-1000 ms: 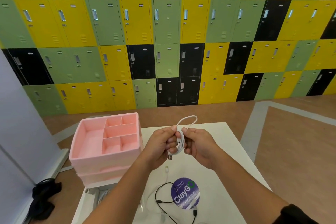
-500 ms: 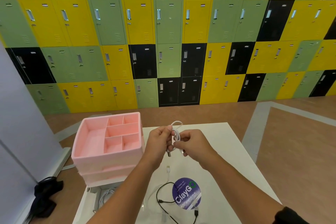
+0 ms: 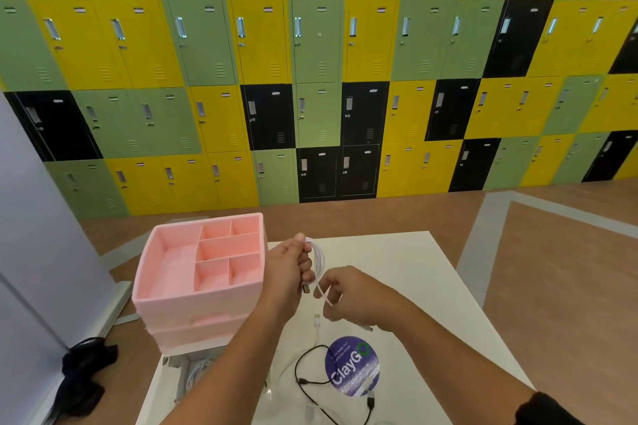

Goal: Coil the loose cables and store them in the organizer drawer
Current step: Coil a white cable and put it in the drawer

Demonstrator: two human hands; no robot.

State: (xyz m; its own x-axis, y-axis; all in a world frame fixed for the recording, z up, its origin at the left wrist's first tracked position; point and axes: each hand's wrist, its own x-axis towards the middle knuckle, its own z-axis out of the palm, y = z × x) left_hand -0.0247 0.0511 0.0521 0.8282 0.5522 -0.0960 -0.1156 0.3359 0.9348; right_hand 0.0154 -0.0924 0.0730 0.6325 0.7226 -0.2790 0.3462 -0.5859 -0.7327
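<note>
My left hand (image 3: 288, 269) grips a coiled white cable (image 3: 318, 260) above the white table (image 3: 414, 272). My right hand (image 3: 348, 297) pinches the cable's loose tail just below the coil. A pink organizer (image 3: 203, 286) with an open divided top tray stands at the table's left, right beside my left hand. Below it, an open drawer (image 3: 179, 376) holds a white cable coil (image 3: 198, 371). A loose black cable (image 3: 310, 383) and a loose white cable (image 3: 317, 328) lie on the table near me.
A round purple sticker (image 3: 352, 367) is on the table by the black cable. A black cloth bundle (image 3: 84, 376) lies on the floor at the left, beside a grey panel (image 3: 31, 252). Coloured lockers (image 3: 317, 79) fill the far wall.
The loop above my hands has shrunk into the coil. My right hand has dropped lower and to the right, drawing the cable's tail down from the coil. The view has tilted up slightly.
</note>
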